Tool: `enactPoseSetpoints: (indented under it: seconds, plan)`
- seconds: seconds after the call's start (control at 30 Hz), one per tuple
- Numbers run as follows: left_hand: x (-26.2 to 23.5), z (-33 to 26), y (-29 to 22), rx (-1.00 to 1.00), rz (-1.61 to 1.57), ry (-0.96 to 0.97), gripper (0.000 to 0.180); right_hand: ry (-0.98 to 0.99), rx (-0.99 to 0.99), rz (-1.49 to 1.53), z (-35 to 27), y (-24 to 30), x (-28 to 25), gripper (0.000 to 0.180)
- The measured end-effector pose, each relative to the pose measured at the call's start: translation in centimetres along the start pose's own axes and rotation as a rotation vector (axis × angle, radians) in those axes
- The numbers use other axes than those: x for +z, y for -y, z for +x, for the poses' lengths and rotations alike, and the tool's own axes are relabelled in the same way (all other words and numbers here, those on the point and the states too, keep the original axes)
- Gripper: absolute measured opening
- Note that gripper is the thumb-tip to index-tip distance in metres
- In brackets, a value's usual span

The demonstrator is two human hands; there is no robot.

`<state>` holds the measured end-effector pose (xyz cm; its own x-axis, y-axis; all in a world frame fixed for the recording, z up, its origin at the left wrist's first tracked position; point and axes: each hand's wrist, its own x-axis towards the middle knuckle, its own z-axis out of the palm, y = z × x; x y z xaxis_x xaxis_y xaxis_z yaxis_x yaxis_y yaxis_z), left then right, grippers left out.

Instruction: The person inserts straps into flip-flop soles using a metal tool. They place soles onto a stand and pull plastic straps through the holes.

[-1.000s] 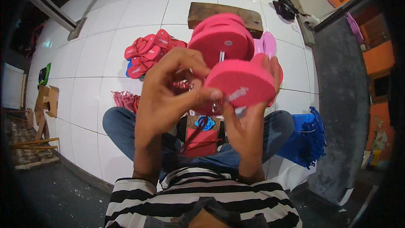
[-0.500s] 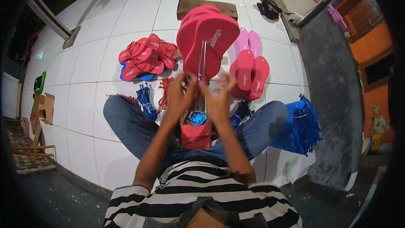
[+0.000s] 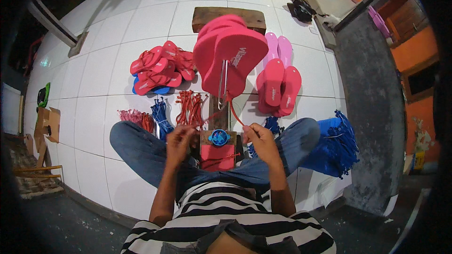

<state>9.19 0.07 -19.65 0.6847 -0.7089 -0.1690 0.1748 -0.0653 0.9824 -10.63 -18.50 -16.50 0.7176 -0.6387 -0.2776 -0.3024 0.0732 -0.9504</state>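
A stack of red flip-flop soles (image 3: 235,51) is propped on a wooden stand (image 3: 219,117) in front of me. A long metal needle-like loop (image 3: 222,84) sticks out of the front sole. From its lower end a red flip-flop strap (image 3: 235,114) spreads in two arms. My right hand (image 3: 262,143) pinches the end of one arm. My left hand (image 3: 180,143) is closed at the end of the other, which is smeared by motion. A small blue round container (image 3: 220,137) and a red pad (image 3: 217,156) with a strap on it lie between my knees.
At the left, finished red flip-flops (image 3: 160,68) are piled over blue ones. Bundles of red straps (image 3: 190,108) and blue straps (image 3: 161,115) lie nearer. Red soles (image 3: 280,87) and pink soles (image 3: 278,47) stand at the right, with a big blue strap heap (image 3: 336,143) beside my knee.
Both hands have drawn back toward me and apart from the needle's lower end, pulling the strap's two arms out. The sole stack has shifted slightly down in the picture.
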Motion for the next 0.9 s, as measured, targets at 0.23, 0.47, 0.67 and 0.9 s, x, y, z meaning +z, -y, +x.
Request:
enactPoseSetpoints:
  seconds: [0.23,0.47,0.67,0.9]
  plan:
    - [0.8,3.1,-7.4,0.493,-0.111,0.068,0.014,-0.391,-0.506,-0.402,0.6,3.5,2.0,0.020]
    - [6.2,3.2,-9.4,0.250,-0.321,0.480,0.015,0.053,-0.596,0.127,0.9,10.4,3.1,0.023]
    - [6.3,4.7,-9.4,0.313,-0.251,0.397,0.016,0.141,-0.576,0.640,2.8,9.8,3.4,0.016]
    - [6.0,8.3,-17.2,0.831,0.197,-0.059,0.018,0.228,-0.651,0.678,4.5,10.1,4.1,0.016]
